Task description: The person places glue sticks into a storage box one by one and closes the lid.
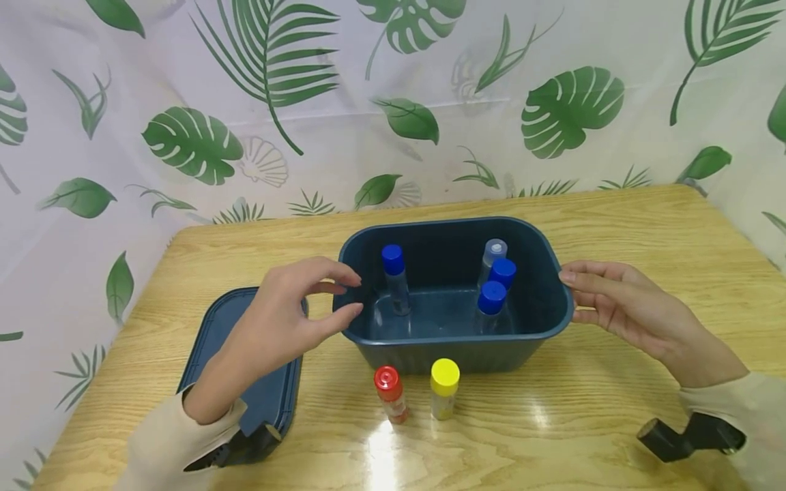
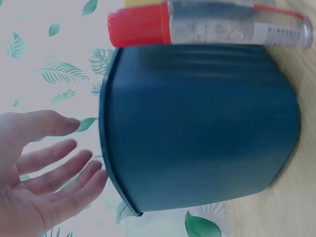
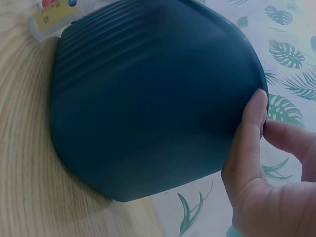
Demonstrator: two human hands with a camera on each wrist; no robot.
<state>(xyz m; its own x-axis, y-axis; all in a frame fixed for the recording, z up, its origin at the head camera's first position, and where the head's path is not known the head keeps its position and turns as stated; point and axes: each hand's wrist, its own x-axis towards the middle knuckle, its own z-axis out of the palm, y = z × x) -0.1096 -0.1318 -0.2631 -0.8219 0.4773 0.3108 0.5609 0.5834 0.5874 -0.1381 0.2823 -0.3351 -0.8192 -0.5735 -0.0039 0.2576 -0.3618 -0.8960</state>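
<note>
A dark blue plastic bin point(image 1: 437, 351) stands on the table. My right hand point(image 1: 632, 307) pinches its right rim, the thumb at the top edge and the fingers against the outer wall. At the opposite end my left hand point(image 1: 291, 307) is held by the left rim, with a gap between thumb and fingers and nothing in them. Inside the bin, a blue-capped clear bottle point(image 1: 396, 279) stands at the left; two more blue-capped bottles point(image 1: 492, 300) and a clear-topped bottle point(image 1: 495, 252) cluster at the right. A red-capped bottle point(image 1: 389, 395) and a yellow-capped bottle point(image 1: 444, 389) stand before it.
The bin's dark blue lid point(image 1: 211, 334) lies flat on the wooden table point(image 1: 589, 423), partly beneath my left forearm. A leaf-printed cloth point(image 1: 430, 164) hangs behind the table's back edge. Black camera mounts point(image 1: 688, 436) are strapped at both wrists.
</note>
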